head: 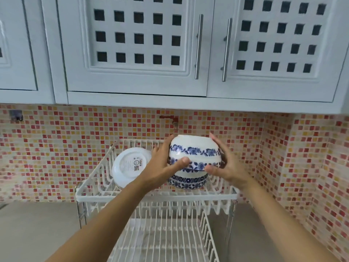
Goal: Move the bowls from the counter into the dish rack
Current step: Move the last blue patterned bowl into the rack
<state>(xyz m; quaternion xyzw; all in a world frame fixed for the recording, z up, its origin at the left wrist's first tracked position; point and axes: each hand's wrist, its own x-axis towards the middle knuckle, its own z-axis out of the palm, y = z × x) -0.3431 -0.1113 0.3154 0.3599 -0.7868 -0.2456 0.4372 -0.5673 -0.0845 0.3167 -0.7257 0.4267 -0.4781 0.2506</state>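
Observation:
A white bowl with a blue flower band (194, 148) is upside down on top of other inverted blue-patterned bowls (187, 181) in the upper tier of the white wire dish rack (156, 197). My left hand (164, 167) grips the stack from the left, thumb on the front. My right hand (224, 165) grips it from the right. A plain white bowl (130, 165) leans on its side at the left of the same tier, its labelled base facing me.
The rack's lower tier (166, 241) juts toward me between my forearms. Grey counter (37, 229) lies on both sides. White cabinets with metal handles (198, 46) hang overhead, and a mosaic tile wall with a small red tap (171, 119) stands behind.

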